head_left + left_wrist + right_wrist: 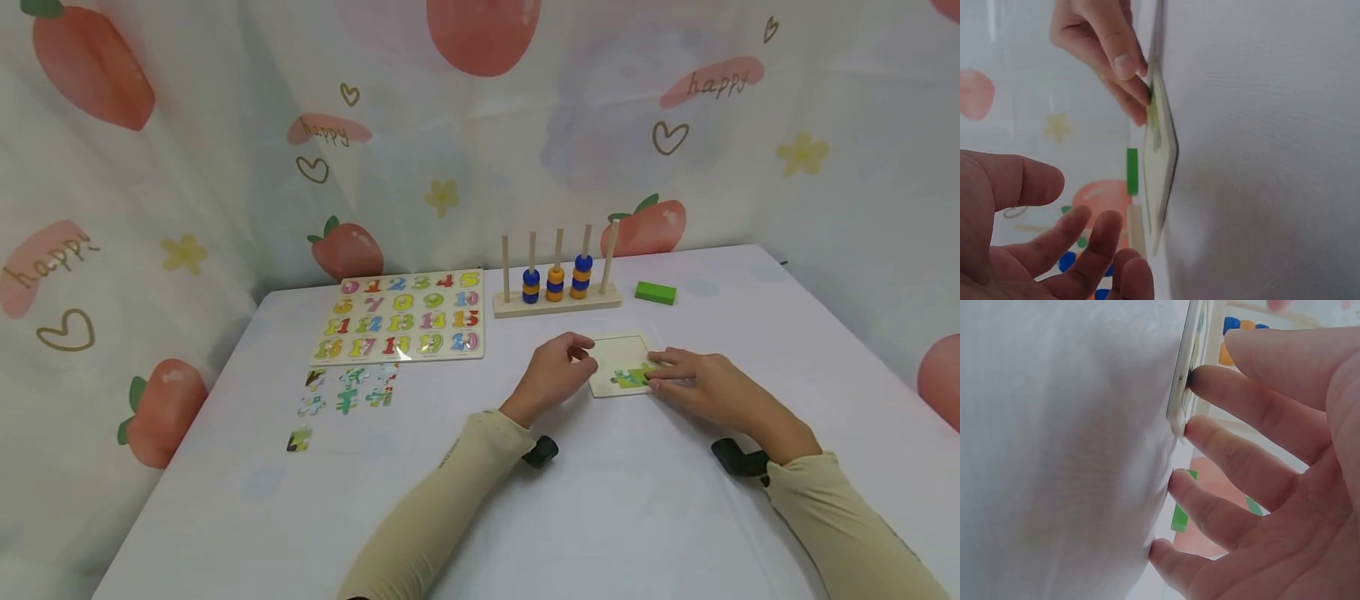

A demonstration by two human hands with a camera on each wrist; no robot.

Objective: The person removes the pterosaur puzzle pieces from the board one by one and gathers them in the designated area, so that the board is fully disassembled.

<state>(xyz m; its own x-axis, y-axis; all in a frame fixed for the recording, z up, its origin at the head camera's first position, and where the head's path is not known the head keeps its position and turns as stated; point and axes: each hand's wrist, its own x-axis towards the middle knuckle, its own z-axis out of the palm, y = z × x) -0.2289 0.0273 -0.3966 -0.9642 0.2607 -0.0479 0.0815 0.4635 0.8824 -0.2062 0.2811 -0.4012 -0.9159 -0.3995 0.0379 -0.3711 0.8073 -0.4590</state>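
Note:
A pale wooden puzzle tray (617, 354) lies flat on the table in the head view, with green joined puzzle pieces (630, 377) in its near right part. My right hand (701, 383) reaches in from the right. Its index fingertip presses at the tray's edge in the right wrist view, while other fingertips touch the tray corner and the tablecloth. At the tray's left side is my left hand (555, 373). The left wrist view shows its fingers (1099, 240) loosely bent, with nothing between them and apart from the tray (1159, 181).
Loose puzzle pieces (347, 401) lie at the left, one piece (298, 440) nearer the front. Behind them is a number board (401, 321). A bead stand (557, 306) with upright pegs and a green block (656, 292) stand at the back, before a printed cloth (525, 150).

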